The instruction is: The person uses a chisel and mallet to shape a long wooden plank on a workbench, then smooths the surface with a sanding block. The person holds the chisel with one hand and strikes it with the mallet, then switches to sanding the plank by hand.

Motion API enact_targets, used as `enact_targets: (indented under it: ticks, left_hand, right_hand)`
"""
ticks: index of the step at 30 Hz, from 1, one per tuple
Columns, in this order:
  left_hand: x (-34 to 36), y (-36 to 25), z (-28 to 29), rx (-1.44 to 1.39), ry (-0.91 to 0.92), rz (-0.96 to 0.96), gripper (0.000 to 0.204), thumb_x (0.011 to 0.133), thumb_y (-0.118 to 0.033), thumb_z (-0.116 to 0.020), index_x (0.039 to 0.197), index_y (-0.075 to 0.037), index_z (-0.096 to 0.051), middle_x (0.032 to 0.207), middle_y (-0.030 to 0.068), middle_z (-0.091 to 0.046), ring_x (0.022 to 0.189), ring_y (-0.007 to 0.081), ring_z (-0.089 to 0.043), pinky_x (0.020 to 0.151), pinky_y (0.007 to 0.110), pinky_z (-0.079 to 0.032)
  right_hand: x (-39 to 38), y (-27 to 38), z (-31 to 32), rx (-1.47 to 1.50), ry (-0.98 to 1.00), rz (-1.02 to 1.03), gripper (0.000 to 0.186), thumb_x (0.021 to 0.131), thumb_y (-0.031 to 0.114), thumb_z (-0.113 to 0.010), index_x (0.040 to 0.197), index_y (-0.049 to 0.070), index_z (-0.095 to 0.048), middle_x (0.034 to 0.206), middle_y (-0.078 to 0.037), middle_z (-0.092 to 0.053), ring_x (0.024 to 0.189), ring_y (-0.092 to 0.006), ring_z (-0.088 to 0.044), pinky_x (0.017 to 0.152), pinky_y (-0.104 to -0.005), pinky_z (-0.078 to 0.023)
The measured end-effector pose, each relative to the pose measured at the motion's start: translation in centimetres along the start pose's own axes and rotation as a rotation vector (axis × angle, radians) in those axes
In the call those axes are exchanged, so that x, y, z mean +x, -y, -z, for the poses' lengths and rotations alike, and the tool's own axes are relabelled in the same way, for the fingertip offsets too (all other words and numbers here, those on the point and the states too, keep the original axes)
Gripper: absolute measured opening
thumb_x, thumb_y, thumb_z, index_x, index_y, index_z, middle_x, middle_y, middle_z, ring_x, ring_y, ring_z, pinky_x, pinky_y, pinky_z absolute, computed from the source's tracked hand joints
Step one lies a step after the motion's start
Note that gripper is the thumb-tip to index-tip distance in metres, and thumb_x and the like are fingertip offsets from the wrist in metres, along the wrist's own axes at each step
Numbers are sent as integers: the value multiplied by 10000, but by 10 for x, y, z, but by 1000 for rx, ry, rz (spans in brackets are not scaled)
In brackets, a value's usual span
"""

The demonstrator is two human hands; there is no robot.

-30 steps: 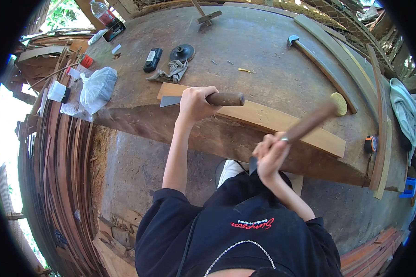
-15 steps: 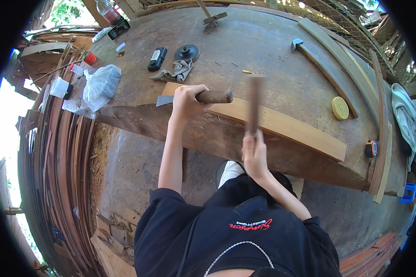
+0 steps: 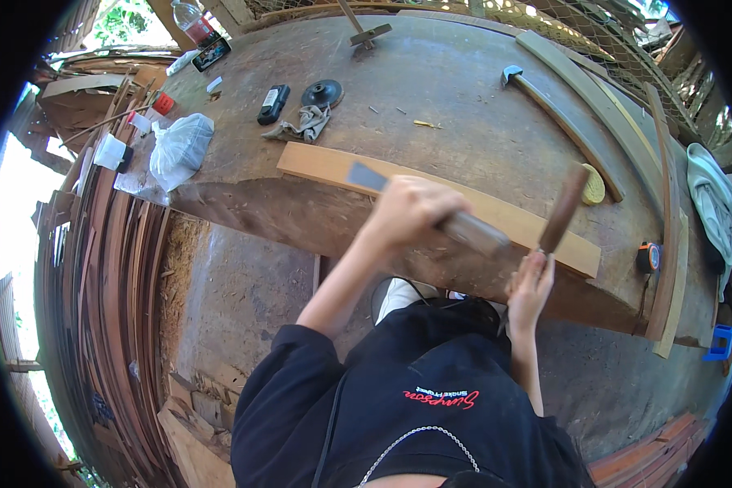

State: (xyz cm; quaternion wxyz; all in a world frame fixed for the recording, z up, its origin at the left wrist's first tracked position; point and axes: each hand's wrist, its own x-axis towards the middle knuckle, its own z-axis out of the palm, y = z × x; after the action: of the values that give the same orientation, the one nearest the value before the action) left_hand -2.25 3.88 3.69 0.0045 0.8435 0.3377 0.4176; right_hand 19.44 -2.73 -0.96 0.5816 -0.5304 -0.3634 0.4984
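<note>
My left hand (image 3: 419,210) is closed around a chisel, slightly blurred, over the front edge of the bench. The chisel's flat metal blade (image 3: 367,176) points left, and its wooden handle (image 3: 478,232) sticks out to the right. My right hand (image 3: 530,286) grips the lower end of a short brown wooden bar (image 3: 564,207), which is tilted up to the right. Behind both hands lies a long light wooden board (image 3: 321,163) along the bench's near edge. My left hand covers part of it; whether the chisel touches it I cannot tell.
On the workbench (image 3: 439,77) are a hammer (image 3: 563,112), a yellow round tin (image 3: 593,185), a tape measure (image 3: 647,257), a grey rag (image 3: 302,124), a black disc (image 3: 322,93) and a white plastic bag (image 3: 182,149). Stacked planks (image 3: 110,325) line the left.
My left hand has moved right with the chisel, whose handle now tilts down to the right. My right hand has swung right with the wooden bar, away from the chisel handle.
</note>
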Motion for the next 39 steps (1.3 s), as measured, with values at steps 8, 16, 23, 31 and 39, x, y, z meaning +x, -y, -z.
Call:
enact_targets:
  ticks: [8,16,23,31,39]
  left_hand:
    - [57,-97,-107,-406,68,-123,174,578,-210,-677,719,-135,-607,591,16,-578,519,193,-585,445,309,-433]
    - [64,-97,-143,-240,257,11,193,568,-180,-646,754,-145,-610,643,38,-611,596,231,-611,496,348,-452]
    - [67,-73,-130,-155,198,133,185,548,-206,-662,656,-112,-545,580,56,-566,556,271,-584,486,370,-441]
    - [64,-52,-115,-147,167,165,209,551,-227,-681,625,-102,-531,560,68,-552,552,280,-574,500,371,-437]
    - [67,-50,-116,-162,147,184,215,565,-234,-681,609,-96,-523,554,76,-553,551,285,-572,499,375,-437]
  right_hand:
    - [0,48,86,18,-410,342,309,958,386,-371,867,91,-381,583,51,-257,461,-2,-238,397,-174,-218]
    - [-13,73,121,33,-594,463,316,980,366,-274,838,93,-347,534,38,-239,362,-27,-179,338,-176,-174]
    - [-16,56,96,202,-575,554,389,956,465,-266,844,100,-345,515,28,-220,359,-39,-177,316,-183,-178]
    - [-30,35,85,97,-286,208,323,967,397,-307,873,94,-366,528,50,-241,360,-16,-195,314,-176,-168]
    - [-43,17,49,45,-56,101,304,960,382,-342,880,89,-348,534,31,-285,360,-35,-237,316,-202,-212]
